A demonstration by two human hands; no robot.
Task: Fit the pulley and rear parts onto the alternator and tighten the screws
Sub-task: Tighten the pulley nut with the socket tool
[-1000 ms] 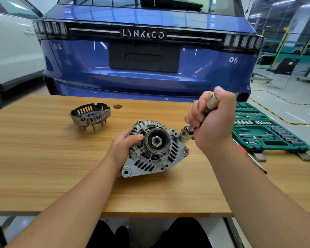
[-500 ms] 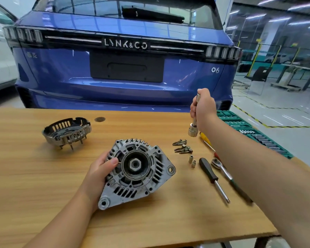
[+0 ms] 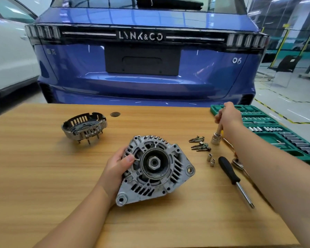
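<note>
Alternator (image 3: 155, 169) at table centre, pulley nut seated; my left hand (image 3: 119, 162) grips its 9 o'clock edge. My right hand (image 3: 226, 116) at 2 o'clock clasps the socket driver (image 3: 217, 135) above the screws (image 3: 199, 144). Rear cover (image 3: 84, 127) at 10 o'clock still unfitted.

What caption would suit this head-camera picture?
Left hand steadies the alternator while right hand holds a socket driver upright beside loose screws.

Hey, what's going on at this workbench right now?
A person is working on an alternator on a wooden table. The left hand grips its side, pulley nut facing up. The right hand holds a socket extension bar upright beside loose screws. The rear cover lies apart, not yet fitted.
</note>
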